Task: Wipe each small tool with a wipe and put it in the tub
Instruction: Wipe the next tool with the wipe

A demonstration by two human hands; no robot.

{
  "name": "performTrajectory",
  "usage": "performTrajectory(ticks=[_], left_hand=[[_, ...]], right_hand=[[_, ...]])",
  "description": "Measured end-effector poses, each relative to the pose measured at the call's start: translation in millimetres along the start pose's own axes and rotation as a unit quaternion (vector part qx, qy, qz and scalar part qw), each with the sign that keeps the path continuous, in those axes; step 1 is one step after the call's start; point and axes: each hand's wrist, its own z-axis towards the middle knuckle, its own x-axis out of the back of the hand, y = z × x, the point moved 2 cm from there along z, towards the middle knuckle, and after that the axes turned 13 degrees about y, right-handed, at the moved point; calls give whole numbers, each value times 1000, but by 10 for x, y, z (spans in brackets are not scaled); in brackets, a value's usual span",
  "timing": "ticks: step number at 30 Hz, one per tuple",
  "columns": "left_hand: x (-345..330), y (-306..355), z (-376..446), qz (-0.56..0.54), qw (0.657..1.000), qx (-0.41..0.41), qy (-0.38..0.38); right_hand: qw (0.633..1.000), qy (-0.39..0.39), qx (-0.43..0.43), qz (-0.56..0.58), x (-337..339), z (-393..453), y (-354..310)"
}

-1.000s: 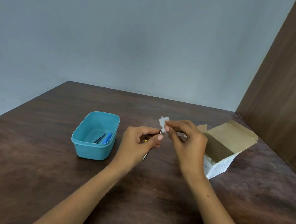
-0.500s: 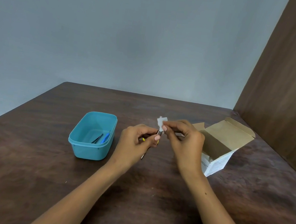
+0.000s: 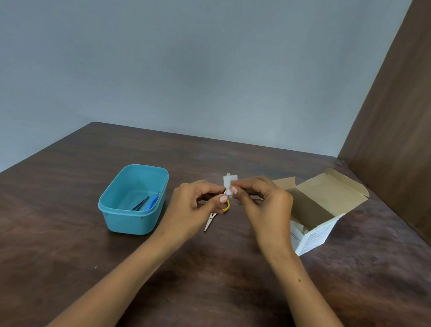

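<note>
Scissors (image 3: pixel 211 220) half hidden in left hand (image 3: pixel 191 206)'s grip; right hand (image 3: pixel 265 208) pinches wipe (image 3: pixel 228 183) on them.

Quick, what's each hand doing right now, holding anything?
Left hand: grips the small scissors, blades pointing down.
Right hand: pinches the white wipe against the scissors.

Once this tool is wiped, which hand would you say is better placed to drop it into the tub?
Probably the left hand: it grips the small tool and is beside the tub, while the right hand pinches the wipe.
</note>
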Motion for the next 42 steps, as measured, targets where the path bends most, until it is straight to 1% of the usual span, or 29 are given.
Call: performTrajectory(ticks=[2, 4, 8, 10, 11, 15, 16, 17, 20, 22, 23, 26, 28, 30, 33, 35, 36, 40, 42], left_hand=[[37, -1, 18, 6, 1000, -4, 11], [45, -10, 30, 13, 1000, -2, 11], [-24, 23, -8, 4, 1000, -12, -13], [-37, 27, -19, 2, 1000, -17, -16], [-27, 18, -11, -1, 1000, -13, -8], [52, -35, 38, 12, 999, -4, 33], [60, -27, 40, 17, 999, -5, 34], [59, -14, 40, 18, 999, -4, 26], [20, 28, 10, 3, 1000, -6, -15], [-4, 32, -10, 5, 1000, -10, -23], [-2, 19, -8, 7, 1000, -8, -17], [55, -14, 27, 23, 1000, -10, 14], [88, -20, 46, 35, 999, -17, 19], [80, 4, 40, 26, 999, -13, 12], [22, 56, -3, 17, 1000, -16, -10], [8, 51, -17, 14, 1000, -16, -18], [15, 42, -12, 10, 1000, -12, -16], [78, 9, 29, 14, 1000, -14, 2], [76, 21, 33, 14, 1000, -16, -3]], right_hand=[[999, -36, 4, 7, -29, -14, -15], [999, -45, 8, 10, -33, -6, -20], [1000, 27, 2, 4, 19, 10, 2], [999, 41, -2, 6, 20, 4, 10], [1000, 29, 3, 4, 10, 2, 15], [997, -77, 8, 13, -43, 7, 23], [996, -86, 5, 20, -39, 15, 24], [997, -80, 4, 24, -28, 22, 27], [1000, -6, 23, 11, 17, 43, 43], [999, 19, 28, 7, 32, 51, 51], [1000, 11, 27, 8, 28, 53, 51], [997, -68, 16, 23, -7, 39, 25], [995, -94, 16, 37, -12, 40, 11], [996, -78, 12, 46, 4, 46, 15], [999, -12, 8, 39, 43, 58, 39], [999, 0, 7, 39, 48, 64, 44], [999, -12, 8, 40, 38, 62, 37], [993, -104, 19, 44, 4, 57, 18], [992, -117, 32, 40, 21, 80, 29]])
